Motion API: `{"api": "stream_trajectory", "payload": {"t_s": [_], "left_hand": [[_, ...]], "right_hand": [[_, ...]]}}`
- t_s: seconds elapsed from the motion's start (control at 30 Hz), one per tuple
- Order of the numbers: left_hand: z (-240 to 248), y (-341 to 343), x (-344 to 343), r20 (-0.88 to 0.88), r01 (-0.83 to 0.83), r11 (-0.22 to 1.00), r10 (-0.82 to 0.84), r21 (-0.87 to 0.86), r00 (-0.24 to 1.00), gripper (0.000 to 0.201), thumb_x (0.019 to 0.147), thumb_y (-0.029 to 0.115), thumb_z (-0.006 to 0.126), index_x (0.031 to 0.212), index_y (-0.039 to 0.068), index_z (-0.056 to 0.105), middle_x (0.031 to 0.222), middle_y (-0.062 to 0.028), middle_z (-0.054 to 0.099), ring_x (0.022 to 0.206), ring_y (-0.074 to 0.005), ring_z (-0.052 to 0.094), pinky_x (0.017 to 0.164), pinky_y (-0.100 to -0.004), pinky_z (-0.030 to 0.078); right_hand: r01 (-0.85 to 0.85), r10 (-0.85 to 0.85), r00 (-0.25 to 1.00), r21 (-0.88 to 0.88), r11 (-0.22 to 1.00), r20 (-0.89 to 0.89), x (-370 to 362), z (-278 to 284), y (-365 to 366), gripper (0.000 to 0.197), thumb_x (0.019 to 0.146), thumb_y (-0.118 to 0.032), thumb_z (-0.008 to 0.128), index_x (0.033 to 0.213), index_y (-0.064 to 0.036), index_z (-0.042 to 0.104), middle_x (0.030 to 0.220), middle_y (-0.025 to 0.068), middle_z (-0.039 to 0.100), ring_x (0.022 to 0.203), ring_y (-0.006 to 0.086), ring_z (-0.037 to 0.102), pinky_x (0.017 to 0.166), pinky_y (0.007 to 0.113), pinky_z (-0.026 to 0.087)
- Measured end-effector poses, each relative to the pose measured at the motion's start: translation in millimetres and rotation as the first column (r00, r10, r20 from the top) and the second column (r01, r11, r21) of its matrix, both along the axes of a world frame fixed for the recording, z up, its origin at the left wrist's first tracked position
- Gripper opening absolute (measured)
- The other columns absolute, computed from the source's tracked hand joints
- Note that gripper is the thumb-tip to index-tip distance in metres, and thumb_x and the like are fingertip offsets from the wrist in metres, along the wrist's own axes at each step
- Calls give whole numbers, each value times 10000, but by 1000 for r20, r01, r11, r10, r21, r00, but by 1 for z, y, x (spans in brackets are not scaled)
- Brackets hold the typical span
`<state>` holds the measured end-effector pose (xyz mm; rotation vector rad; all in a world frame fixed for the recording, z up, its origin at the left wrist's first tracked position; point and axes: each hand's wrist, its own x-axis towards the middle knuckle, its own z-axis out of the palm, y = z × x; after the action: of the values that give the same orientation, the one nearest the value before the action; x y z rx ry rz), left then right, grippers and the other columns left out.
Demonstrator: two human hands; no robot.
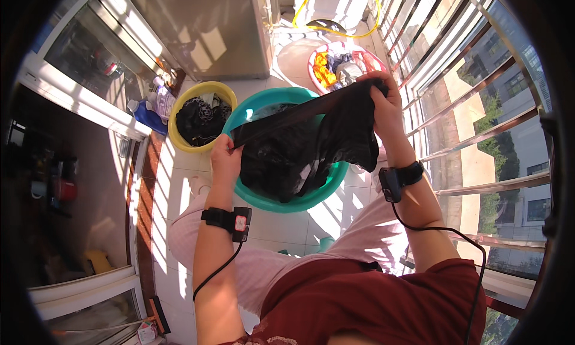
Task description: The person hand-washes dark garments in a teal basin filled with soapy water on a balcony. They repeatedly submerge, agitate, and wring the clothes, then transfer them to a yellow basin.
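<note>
A black garment (350,124) is stretched between my two hands above a large teal basin (291,206). My left hand (226,159) pinches one end of its long edge at the basin's left rim. Higher and farther right, my right hand (388,105) grips the other end, fingers closed round the cloth. The middle of the garment sags over the basin, and its right part hangs past the rim. Dark wet cloth (275,159) fills the basin below; where it parts from the held garment I cannot tell.
Left of the teal basin stands a yellow basin (174,131) with dark clothes, beside detergent bottles (148,114). A pink-rimmed basin (311,69) of colourful clothes sits farther back, near a yellow hose (378,15). Window bars (479,138) line the right; a squeegee (159,314) lies lower left.
</note>
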<state>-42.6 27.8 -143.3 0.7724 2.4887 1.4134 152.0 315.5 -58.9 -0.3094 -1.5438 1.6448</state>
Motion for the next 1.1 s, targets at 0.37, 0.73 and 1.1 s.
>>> {"api": "stream_trajectory", "payload": {"t_s": [0.37, 0.73, 1.1], "left_hand": [[-111, 7, 27, -88, -103, 807, 64, -582, 994, 120, 872, 187, 570, 980, 165, 617, 904, -97, 642, 877, -377, 621, 729, -477, 480], [-45, 17, -41, 373, -224, 967, 253, -121, 893, 281, 935, 192, 452, 1086, 7, 600, 849, -135, 688, 620, -235, 673, 558, -319, 519], [190, 62, 1, 325, -124, 851, -58, 511, 944, 221, 969, 151, 453, 1150, 32, 493, 963, -129, 666, 793, -236, 687, 684, -335, 589]], "right_hand": [[-133, 120, 987, -124, 983, -110, -12, -13, 4, 206, 887, 76, 449, 1034, -22, 556, 979, 44, 634, 939, 103, 568, 872, 248, 443], [-29, 5, 996, -268, 963, -90, -13, -22, 13, 203, 899, 54, 447, 1061, -22, 544, 1043, 82, 630, 971, 156, 586, 885, 286, 463], [-37, -11, 988, -303, 952, -156, -17, -36, 5, 209, 898, 35, 498, 1083, -42, 556, 1043, 66, 619, 953, 135, 585, 840, 263, 478]]}}
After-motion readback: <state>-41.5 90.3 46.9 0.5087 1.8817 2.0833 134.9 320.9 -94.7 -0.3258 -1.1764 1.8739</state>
